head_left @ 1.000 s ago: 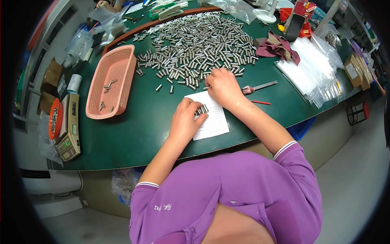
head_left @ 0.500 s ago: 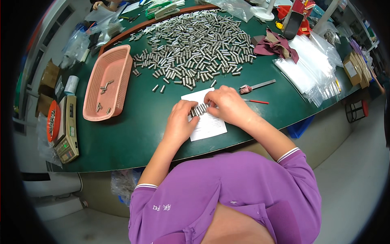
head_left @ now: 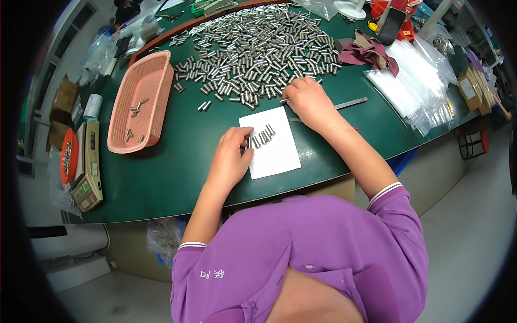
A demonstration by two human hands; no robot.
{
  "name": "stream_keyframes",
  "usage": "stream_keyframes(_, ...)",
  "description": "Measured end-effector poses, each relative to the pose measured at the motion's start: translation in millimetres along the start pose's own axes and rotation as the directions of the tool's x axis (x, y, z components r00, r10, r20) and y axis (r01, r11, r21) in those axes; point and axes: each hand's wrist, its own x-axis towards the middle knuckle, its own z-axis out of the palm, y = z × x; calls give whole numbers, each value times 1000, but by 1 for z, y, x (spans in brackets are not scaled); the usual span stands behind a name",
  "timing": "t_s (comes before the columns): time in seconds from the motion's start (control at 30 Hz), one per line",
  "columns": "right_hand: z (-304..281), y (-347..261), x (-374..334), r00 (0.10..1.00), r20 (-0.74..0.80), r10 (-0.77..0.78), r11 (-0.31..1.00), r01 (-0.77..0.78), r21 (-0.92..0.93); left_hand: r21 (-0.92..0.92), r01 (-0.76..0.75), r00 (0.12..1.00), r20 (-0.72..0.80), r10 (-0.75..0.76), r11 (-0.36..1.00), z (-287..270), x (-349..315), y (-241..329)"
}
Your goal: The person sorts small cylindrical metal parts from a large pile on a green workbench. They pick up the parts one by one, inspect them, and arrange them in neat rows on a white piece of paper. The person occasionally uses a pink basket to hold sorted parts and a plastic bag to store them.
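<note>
A short row of silvery metal pins (head_left: 263,137) lies side by side on a white paper sheet (head_left: 276,161) in front of me. My left hand (head_left: 230,157) curls its thumb and fingers round the row's left end, gripping the pin there. My right hand (head_left: 311,103) is at the near right edge of a big pile of the same pins (head_left: 258,56). Its fingers are pinched, and a metal pin (head_left: 284,100) shows at the tips. Several loose pins (head_left: 204,106) lie between the pile and the paper.
A pink plastic basket (head_left: 114,129) with several pins stands left, beside a scale (head_left: 90,185) and an orange dish (head_left: 65,177). To the right are a metal strip (head_left: 353,102), a maroon cloth (head_left: 371,55) and clear plastic bags (head_left: 412,89). The green table's edge curves before me.
My right hand has left the row of pins and moved up and right to the pile's edge. My left hand has stayed at the row's left end, shifting slightly left.
</note>
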Motion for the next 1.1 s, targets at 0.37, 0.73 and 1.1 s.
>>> stream_keyframes(0.37, -31, -57, -15, 942, 328, 74, 935, -180, 307, 85, -50, 998, -31, 53, 995, 14, 5, 6)
stream_keyframes(0.73, -30, -55, -23, 934, 350, 67, 915, -197, 352, 67, -74, 996, -54, 78, 995, 16, 1, 6)
stream_keyframes(1.1, -36, -54, -30, 953, 287, 97, 933, -188, 308, 113, -72, 996, -48, 78, 991, 22, 4, 8)
